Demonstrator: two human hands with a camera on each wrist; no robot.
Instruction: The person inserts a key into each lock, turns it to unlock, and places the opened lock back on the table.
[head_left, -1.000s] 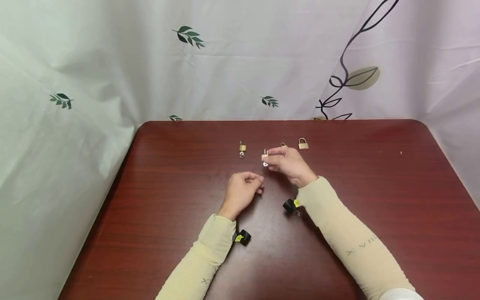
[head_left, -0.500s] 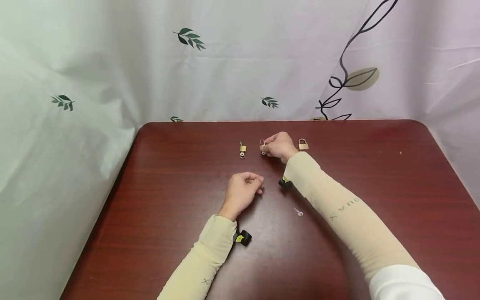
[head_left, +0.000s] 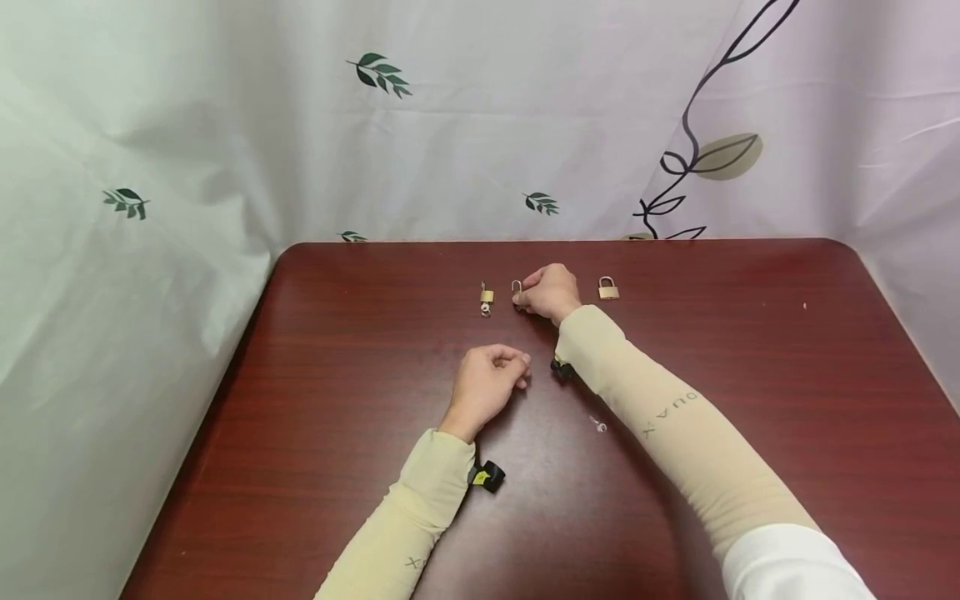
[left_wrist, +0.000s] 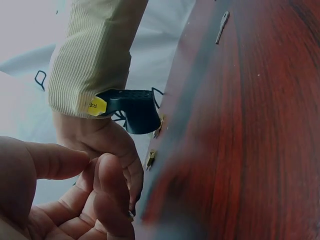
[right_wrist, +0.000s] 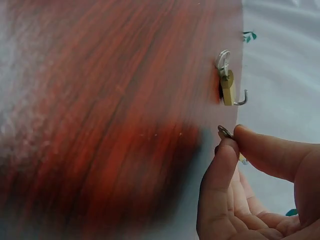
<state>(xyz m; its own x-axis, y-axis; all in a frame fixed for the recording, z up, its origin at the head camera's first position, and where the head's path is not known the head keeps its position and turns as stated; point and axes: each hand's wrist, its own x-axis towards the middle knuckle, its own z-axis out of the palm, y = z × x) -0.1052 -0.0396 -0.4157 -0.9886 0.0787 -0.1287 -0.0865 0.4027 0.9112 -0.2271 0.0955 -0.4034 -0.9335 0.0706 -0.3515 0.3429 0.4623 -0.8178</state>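
My right hand pinches a small brass padlock between thumb and fingertips, close over the far part of the table. Its shackle points up, and fingers hide much of its body. In the right wrist view a key's metal head juts out at the fingertips. Just left of it lies another brass padlock, shackle swung open, with a key and ring at its keyhole, also seen in the right wrist view. My left hand hovers nearer the front, fingers loosely curled with thumb and forefinger close together, nothing visible between them.
A larger padlock with its shackle down lies right of my right hand. One loose key lies under the right forearm's left side. The dark red table ends at a pale patterned curtain.
My right hand has carried the padlock away from me and slightly left, toward the open padlock. The loose key has come into full view. The left hand has stayed put.
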